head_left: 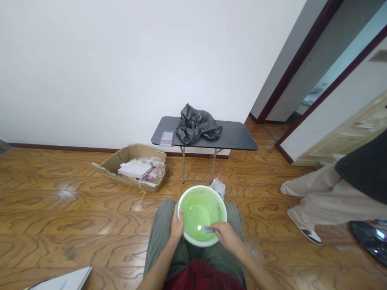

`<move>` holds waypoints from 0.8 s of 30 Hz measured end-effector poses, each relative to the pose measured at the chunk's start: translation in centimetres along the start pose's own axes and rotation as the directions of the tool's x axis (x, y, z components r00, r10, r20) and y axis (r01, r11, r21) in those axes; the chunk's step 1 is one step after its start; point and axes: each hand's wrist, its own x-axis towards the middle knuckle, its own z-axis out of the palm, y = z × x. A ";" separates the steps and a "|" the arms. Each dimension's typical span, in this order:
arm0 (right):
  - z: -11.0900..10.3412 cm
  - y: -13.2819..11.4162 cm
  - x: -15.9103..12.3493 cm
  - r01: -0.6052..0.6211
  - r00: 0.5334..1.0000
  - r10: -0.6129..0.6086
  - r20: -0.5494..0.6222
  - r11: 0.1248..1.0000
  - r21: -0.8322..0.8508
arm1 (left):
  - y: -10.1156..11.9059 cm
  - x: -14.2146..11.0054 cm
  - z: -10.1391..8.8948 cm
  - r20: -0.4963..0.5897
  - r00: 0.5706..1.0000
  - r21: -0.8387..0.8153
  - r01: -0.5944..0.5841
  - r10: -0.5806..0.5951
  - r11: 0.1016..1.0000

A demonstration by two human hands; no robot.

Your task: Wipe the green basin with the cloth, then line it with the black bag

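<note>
Fingers of the left hand (177,223) close on the near-left rim of a green and white basin (196,211), thumb over the inside and the rest along the outer wall. Right beside that grip, the basin sits across the seated person's thighs (160,225), its mouth facing up. Being round, it has no clear long axis. It looks like light, stiff plastic with some give at the latticed part; the rolled rim seems the surest hold, ideally taken on opposite sides, since the smooth wall could slide.

Over the rim opposite the left hand, the right hand (223,233) has its fingertips pinched together on a small greyish piece (208,229). It looks thin and nearly weightless, too blurred to judge stiff or soft, and best held by one end, as here. Its long axis runs roughly crosswise, the free end pointing from the right fingertips towards the left hand.

Beyond both hands, a whitish plastic bag (219,188) lies near the basin's far side. Ahead of the left hand is an open cardboard box (116,177); farther off, a black bag (198,125) slumps on a dark folding table (238,135).
</note>
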 end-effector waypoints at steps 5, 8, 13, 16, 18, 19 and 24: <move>-3.8 3.7 4.6 -0.150 0.884 0.122 -0.451 0.988 -0.028 | 0.2 0.1 0.0 0.000 1.000 0.004 -0.009 0.009 1.000; -3.5 5.2 7.7 -0.219 0.868 0.156 -0.471 0.972 -0.080 | 0.0 0.1 -0.1 -0.001 0.999 -0.006 -0.041 0.041 0.999; -1.5 4.9 12.0 -0.179 0.925 0.104 -0.364 0.968 -0.178 | -0.6 0.2 -0.2 0.011 0.999 0.014 -0.051 0.051 0.999; -1.1 3.8 14.4 -0.123 0.939 0.055 -0.340 0.975 -0.183 | -1.0 0.3 -0.2 0.009 0.999 0.015 -0.046 0.045 0.999; -0.9 2.8 16.1 -0.074 0.953 0.020 -0.304 0.983 -0.167 | -1.3 0.4 -0.1 0.006 0.999 0.010 -0.037 0.037 0.999; -0.8 2.1 16.9 -0.047 0.959 0.000 -0.283 0.986 -0.160 | -1.4 0.5 -0.1 0.005 0.999 0.008 -0.034 0.034 0.999; 1.2 -2.1 18.9 0.105 0.983 -0.126 -0.132 0.983 -0.153 | -2.0 0.8 0.0 0.006 0.999 0.020 -0.033 0.033 0.999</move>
